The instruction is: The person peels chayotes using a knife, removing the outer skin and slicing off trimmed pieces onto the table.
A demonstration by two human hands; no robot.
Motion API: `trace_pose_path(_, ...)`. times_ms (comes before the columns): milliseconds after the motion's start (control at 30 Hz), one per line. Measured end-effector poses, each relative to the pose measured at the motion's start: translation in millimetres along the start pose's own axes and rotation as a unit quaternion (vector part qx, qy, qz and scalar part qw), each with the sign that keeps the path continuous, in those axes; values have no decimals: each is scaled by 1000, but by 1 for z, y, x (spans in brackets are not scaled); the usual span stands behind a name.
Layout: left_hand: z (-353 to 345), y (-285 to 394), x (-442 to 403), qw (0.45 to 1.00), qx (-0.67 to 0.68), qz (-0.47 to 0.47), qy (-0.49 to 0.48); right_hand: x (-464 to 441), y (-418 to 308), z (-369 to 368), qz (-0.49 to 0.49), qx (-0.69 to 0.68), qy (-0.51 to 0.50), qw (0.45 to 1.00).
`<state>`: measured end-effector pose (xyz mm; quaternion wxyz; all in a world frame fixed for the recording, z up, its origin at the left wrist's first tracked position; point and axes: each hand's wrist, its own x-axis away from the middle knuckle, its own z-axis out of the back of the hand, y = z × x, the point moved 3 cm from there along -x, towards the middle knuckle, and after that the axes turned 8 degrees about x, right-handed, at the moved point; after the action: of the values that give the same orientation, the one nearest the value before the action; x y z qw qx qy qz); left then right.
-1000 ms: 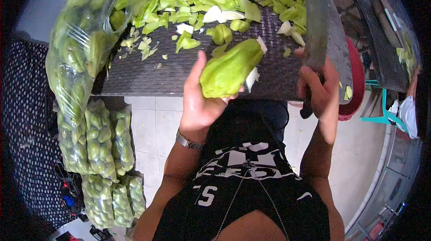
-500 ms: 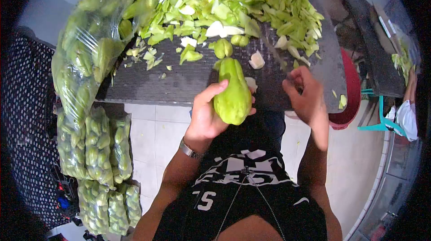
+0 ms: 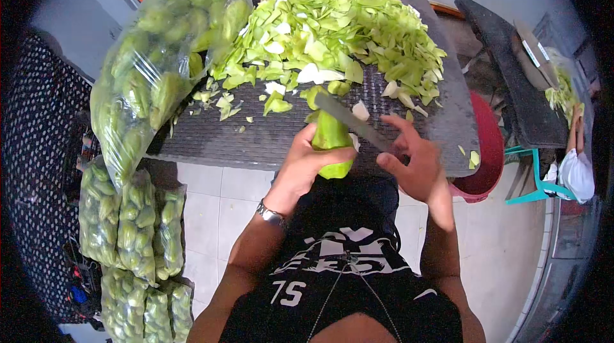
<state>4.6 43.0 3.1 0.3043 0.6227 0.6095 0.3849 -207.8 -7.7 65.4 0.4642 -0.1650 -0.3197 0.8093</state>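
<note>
A long green vegetable (image 3: 329,131) is up in the left hand (image 3: 300,164), near the close edge of the tabletop (image 3: 220,138). Its long way runs almost from twelve to six, leaning a little: the far end points just left of twelve, the near end just right of six, back to the person. I can't tell if it tips up or down.

The left fingers are wrapped snugly around its middle, with the thumb over the top. That likely stops it from rolling and leaves the far end free.

The knife (image 3: 359,125) slants across that far end, tip toward ten. I can't tell if it touches. The right hand (image 3: 416,163), at four, has its fingers bent around the handle, with one finger stretched out, maybe to steady the blade. The handle itself is mostly hidden.

Past the vegetable, at twelve, a big heap of green slices (image 3: 339,30) sits on the far side, which probably keeps the close side free for working. A big see-through bag (image 3: 144,93) of whole ones leans over the edge between nine and ten, perhaps for easy reach. Smaller full bags (image 3: 135,221) lie at eight, and a red tub (image 3: 489,151) is at three.
</note>
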Motion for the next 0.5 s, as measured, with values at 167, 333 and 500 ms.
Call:
trace_pose_path(167,-4,13,-1,949,-282,-141,-7,8,-16,-5,138,-16,7,990)
trace_pose_path(333,-15,26,0,829,-477,-291,11,5,-26,-2,178,20,18,984)
trace_pose_path(500,-21,33,-5,839,-484,-246,-6,-4,-28,-1,174,16,16,985)
